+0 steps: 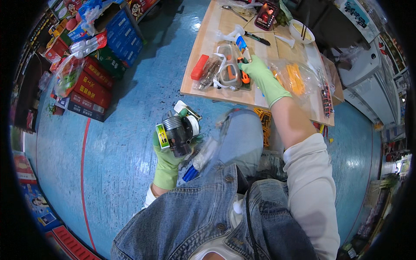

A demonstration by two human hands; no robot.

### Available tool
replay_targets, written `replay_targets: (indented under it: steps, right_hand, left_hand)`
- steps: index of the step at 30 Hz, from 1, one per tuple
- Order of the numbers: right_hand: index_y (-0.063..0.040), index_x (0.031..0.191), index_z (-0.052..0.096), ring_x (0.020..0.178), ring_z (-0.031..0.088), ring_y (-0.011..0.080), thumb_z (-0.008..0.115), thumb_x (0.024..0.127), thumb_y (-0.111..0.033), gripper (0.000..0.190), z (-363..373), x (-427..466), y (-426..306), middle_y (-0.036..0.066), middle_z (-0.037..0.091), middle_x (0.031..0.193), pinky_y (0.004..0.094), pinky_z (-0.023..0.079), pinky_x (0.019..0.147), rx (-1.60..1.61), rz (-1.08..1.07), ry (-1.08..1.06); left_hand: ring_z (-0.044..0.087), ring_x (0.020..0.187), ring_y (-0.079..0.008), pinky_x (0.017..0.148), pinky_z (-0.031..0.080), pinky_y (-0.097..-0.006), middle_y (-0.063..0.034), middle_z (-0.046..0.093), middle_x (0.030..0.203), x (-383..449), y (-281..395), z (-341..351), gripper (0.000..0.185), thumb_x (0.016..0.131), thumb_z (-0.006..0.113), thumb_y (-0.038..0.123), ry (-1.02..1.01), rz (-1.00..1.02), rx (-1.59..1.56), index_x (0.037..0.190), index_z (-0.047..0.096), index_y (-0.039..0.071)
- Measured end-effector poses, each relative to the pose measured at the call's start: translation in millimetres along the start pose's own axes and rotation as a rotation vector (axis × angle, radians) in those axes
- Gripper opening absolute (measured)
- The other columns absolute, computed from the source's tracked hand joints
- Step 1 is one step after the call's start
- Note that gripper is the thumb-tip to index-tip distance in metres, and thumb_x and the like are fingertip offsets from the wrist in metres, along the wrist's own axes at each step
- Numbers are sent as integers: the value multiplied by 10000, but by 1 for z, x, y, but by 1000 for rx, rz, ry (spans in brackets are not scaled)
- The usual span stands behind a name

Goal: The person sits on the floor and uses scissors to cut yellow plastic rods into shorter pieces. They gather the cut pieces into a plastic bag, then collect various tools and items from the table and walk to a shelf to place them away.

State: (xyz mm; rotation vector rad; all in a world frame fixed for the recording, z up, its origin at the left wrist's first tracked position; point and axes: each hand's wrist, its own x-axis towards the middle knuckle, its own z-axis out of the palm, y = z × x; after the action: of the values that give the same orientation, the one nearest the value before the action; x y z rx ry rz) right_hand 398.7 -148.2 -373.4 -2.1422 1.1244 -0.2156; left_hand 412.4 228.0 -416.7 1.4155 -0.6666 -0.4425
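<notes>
Light green gloves cover both hands. Below the table's near left corner, my left hand (169, 156) is closed around a bundle: a dark cylindrical item with a grey coiled top (177, 138), a white roll (192, 126) and a small yellow-green box (162, 136). My right hand (255, 68) reaches over the wooden table (201, 89), its fingertips at a small blue-and-white packet (241, 44) and an orange-handled tool (244, 76); whether it grips either is unclear. Clear safety goggles with a white strap (228, 73) lie just left of it, beside a red case (200, 67).
Yellow strips in a plastic bag (295, 79), a black marker-like tool (258, 39), a phone (266, 16) and a bowl with chopsticks (301, 31) are on the table. An orange-filled container (264, 128) stands below its edge. Stacked cartons (92, 78) stand left.
</notes>
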Motion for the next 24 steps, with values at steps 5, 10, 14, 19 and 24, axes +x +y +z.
replay_targets:
  steps: [5, 10, 14, 19, 24]
  right_hand:
    - [-41, 1098, 604, 963, 642, 345, 644, 714, -240, 435, -14, 2, 5, 216, 655, 1045, 416, 489, 832, -78, 42, -56]
    - [-44, 1074, 610, 907, 651, 334, 646, 715, -247, 414, -19, -28, -14, 201, 664, 991, 415, 496, 786, -245, -129, -37]
    - [-66, 1148, 615, 774, 636, 258, 669, 757, -288, 453, -18, -24, -6, 154, 666, 900, 362, 490, 707, -83, -74, -108]
    - [-90, 1082, 660, 891, 646, 337, 641, 803, -245, 320, -30, -35, -16, 174, 670, 955, 409, 496, 786, -260, -243, 119]
    - [-168, 1157, 647, 929, 638, 331, 582, 885, -170, 280, -4, -61, -83, 129, 649, 1026, 411, 501, 799, -171, -518, -88]
  left_hand:
    - [644, 1025, -187, 883, 538, -339, -64, 625, 1205, 0, -9, -5, 716, 699, 837, 176, 98, -78, -369, 1321, 490, 103]
    - [679, 934, -175, 816, 545, -314, -31, 687, 1068, 2, 2, -4, 608, 620, 888, 262, 176, 144, 196, 1156, 635, 129]
    - [680, 924, -175, 807, 544, -310, -27, 694, 1040, 3, 5, 3, 604, 604, 896, 281, 280, -116, -445, 1134, 648, 131]
    - [675, 948, -179, 839, 530, -321, -33, 694, 1043, 7, 7, -6, 617, 639, 873, 300, 252, 7, -142, 1176, 624, 125]
    - [638, 1049, -199, 942, 487, -371, -39, 646, 1184, 3, 0, -20, 683, 699, 824, 295, 157, 286, 555, 1293, 538, 116]
